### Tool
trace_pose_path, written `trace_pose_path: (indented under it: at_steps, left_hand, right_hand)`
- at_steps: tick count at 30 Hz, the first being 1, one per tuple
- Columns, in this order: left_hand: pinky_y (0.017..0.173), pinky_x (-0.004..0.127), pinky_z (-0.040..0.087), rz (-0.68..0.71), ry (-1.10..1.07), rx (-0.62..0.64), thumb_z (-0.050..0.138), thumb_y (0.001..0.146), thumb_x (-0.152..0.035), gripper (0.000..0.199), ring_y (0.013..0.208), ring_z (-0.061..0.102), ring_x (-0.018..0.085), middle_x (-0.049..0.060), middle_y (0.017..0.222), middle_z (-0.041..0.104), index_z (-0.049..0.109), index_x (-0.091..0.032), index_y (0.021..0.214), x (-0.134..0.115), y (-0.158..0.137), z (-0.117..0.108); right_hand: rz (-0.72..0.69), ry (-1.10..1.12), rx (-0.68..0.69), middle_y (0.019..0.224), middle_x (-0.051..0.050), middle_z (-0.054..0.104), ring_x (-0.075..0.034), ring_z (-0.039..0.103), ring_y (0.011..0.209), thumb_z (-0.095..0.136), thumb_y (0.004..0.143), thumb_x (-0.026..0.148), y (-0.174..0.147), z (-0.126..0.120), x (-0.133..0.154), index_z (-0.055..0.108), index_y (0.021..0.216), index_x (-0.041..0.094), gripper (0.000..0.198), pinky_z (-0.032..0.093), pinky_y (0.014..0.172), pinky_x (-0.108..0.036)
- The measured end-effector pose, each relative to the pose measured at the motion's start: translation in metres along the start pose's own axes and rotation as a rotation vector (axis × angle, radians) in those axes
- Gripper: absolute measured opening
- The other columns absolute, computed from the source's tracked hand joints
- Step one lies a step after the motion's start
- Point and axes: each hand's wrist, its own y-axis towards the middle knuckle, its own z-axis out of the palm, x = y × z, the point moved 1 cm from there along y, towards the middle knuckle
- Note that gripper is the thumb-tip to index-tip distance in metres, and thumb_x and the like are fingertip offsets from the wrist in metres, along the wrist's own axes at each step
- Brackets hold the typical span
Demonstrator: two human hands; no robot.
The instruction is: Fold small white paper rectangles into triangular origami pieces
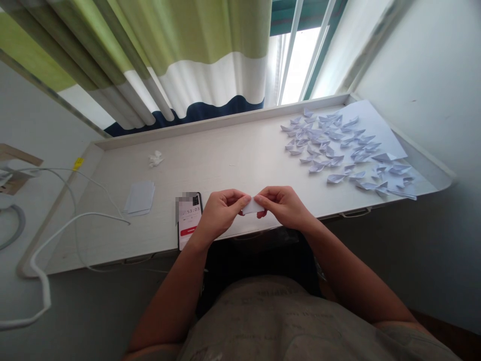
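Between my two hands, just above the desk's front edge, is a small folded piece of white paper (252,206). My left hand (227,206) pinches its left side between thumb and fingers. On the other side, my right hand (276,201) grips the paper's right end the same way, thumb on top. The fingers cover much of the paper, so its exact fold is hard to make out. Many small folded paper boats (319,135) lie spread over the desk's right end. A stack of white paper slips (140,197) rests to the left.
A phone (190,220) showing a timer lies beside my left wrist on the white desk (210,155). Crumpled tissue (155,159) sits farther back. White cables (45,281) run across the left end. A large white sheet (376,125) lies under some boats; a curtain (210,40) hangs behind.
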Motion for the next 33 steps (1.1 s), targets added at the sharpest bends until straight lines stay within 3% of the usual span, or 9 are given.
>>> trace_pose_path:
  at_steps: [7,10,12,15,21,26,33]
  left_hand:
    - [0.063,0.028,0.056,0.005,-0.022,0.027,0.091,0.08,-0.048,0.035,0.064,0.07,0.016,0.006,0.071,0.078,0.081,-0.015,0.078,0.003,0.002,-0.001]
    - [0.061,0.027,0.057,-0.002,-0.04,0.029,0.092,0.08,-0.048,0.036,0.063,0.07,0.016,0.006,0.071,0.078,0.079,-0.015,0.079,0.006,0.003,-0.004]
    - [0.061,0.028,0.059,-0.025,-0.082,0.03,0.092,0.079,-0.049,0.038,0.065,0.072,0.018,0.006,0.073,0.079,0.078,-0.015,0.082,0.007,0.002,-0.005]
    - [0.061,0.029,0.061,-0.052,-0.118,0.047,0.091,0.081,-0.051,0.039,0.069,0.077,0.02,0.008,0.078,0.081,0.078,-0.015,0.086,0.008,-0.001,-0.004]
    - [0.062,0.029,0.062,-0.082,-0.14,0.093,0.092,0.08,-0.051,0.04,0.071,0.079,0.021,0.009,0.081,0.082,0.079,-0.014,0.091,0.008,-0.004,0.001]
    - [0.063,0.03,0.062,-0.094,-0.173,0.116,0.096,0.077,-0.049,0.043,0.072,0.08,0.022,0.007,0.08,0.082,0.076,-0.015,0.093,0.008,-0.007,0.005]
    - [0.076,0.031,0.062,-0.075,-0.241,0.179,0.099,0.075,-0.045,0.043,0.075,0.079,0.019,0.005,0.08,0.082,0.07,-0.016,0.086,0.011,-0.011,0.014]
  right_hand:
    - [-0.09,-0.033,0.005,0.076,-0.007,0.08,-0.019,0.077,0.069,0.074,0.098,0.06,-0.004,0.001,-0.004,0.078,0.086,0.016,0.046,0.062,0.067,-0.031]
    - [-0.151,0.004,0.027,0.079,-0.003,0.079,-0.018,0.077,0.074,0.07,0.102,0.057,-0.006,-0.008,-0.01,0.08,0.117,0.018,0.043,0.063,0.074,-0.033]
    - [-0.194,0.023,0.056,0.097,-0.005,0.081,-0.018,0.079,0.08,0.074,0.101,0.052,-0.008,-0.015,-0.014,0.076,0.134,0.022,0.044,0.065,0.08,-0.035]
    - [-0.235,-0.049,0.115,0.111,-0.008,0.08,-0.019,0.079,0.088,0.079,0.099,0.044,-0.012,-0.023,-0.016,0.081,0.126,0.024,0.033,0.064,0.085,-0.036]
    - [-0.262,-0.113,0.098,0.11,-0.008,0.079,-0.019,0.078,0.089,0.083,0.095,0.041,-0.013,-0.027,-0.014,0.085,0.118,0.026,0.027,0.064,0.086,-0.036]
    - [-0.267,-0.093,0.085,0.105,-0.007,0.079,-0.019,0.077,0.086,0.086,0.092,0.044,-0.014,-0.027,-0.014,0.084,0.119,0.025,0.033,0.066,0.086,-0.037]
    - [-0.281,-0.08,0.076,0.105,-0.007,0.082,-0.021,0.077,0.088,0.091,0.088,0.039,-0.018,-0.017,-0.014,0.078,0.13,0.024,0.047,0.065,0.086,-0.039]
